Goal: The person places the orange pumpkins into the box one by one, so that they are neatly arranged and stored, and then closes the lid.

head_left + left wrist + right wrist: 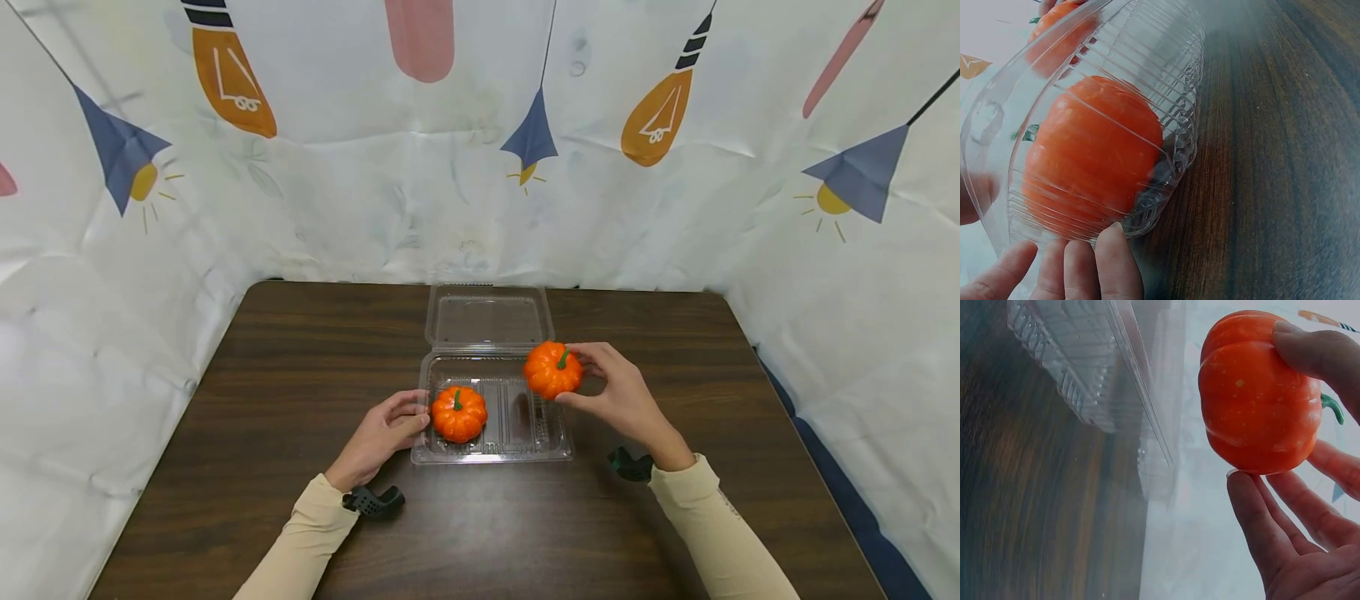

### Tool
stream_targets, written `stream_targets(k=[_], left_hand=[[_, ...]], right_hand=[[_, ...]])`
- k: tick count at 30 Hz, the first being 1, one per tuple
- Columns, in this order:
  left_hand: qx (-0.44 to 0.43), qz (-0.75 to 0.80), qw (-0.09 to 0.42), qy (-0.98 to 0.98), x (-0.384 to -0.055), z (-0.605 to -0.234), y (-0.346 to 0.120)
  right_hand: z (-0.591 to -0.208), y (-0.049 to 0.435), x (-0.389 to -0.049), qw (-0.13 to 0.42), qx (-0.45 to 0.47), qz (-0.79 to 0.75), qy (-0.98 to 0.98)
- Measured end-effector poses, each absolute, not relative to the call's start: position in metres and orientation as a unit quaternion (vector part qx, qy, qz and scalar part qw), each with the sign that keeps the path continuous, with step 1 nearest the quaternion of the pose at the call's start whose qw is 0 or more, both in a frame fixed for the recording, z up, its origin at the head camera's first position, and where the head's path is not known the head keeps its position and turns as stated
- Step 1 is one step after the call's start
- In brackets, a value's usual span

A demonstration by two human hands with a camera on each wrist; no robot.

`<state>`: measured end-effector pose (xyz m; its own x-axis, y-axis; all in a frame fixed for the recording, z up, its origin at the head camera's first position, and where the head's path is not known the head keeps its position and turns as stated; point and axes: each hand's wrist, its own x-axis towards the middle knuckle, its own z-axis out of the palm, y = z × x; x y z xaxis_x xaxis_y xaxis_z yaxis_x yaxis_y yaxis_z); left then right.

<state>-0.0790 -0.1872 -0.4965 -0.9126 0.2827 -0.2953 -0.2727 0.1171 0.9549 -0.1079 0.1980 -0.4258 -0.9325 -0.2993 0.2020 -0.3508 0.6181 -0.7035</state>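
A clear plastic clamshell container (501,457) lies on the table with its lid (491,321) folded back. One small orange toy pumpkin (459,415) with a green stem sits in the left part of the tray; through the clear wall the left wrist view shows this pumpkin (1094,153) close up. My left hand (386,437) holds the container's left edge, its fingers (1079,269) against the side wall. Above the tray's right side, my right hand (618,396) grips a second toy pumpkin (551,371) between thumb and fingertips. That pumpkin (1260,394) is held clear of the container.
The dark wood-grain table (322,342) extends on both sides of the container. A white printed curtain (360,200) with lamps and bulbs hangs around the back and sides. Each wrist wears a dark strap (373,502).
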Motion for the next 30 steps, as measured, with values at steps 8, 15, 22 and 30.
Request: stream_targets(k=[8, 15, 22, 30], left_hand=[[0.0, 0.658, 0.207, 0.724, -0.079, -0.496, -0.187], [0.004, 0.658, 0.21, 0.723, -0.079, -0.496, -0.188], [0.005, 0.658, 0.211, 0.723, -0.079, -0.497, -0.188], [0.005, 0.655, 0.209, 0.726, -0.079, -0.497, -0.188]], right_hand=[[-0.431, 0.188, -0.107, 0.021, 0.194, 0.403, -0.894], [-0.435, 0.182, -0.105, 0.004, 0.206, 0.394, -0.896], [-0.439, 0.177, -0.104, -0.008, 0.217, 0.386, -0.896], [-0.442, 0.172, -0.107, -0.02, 0.229, 0.376, -0.898]])
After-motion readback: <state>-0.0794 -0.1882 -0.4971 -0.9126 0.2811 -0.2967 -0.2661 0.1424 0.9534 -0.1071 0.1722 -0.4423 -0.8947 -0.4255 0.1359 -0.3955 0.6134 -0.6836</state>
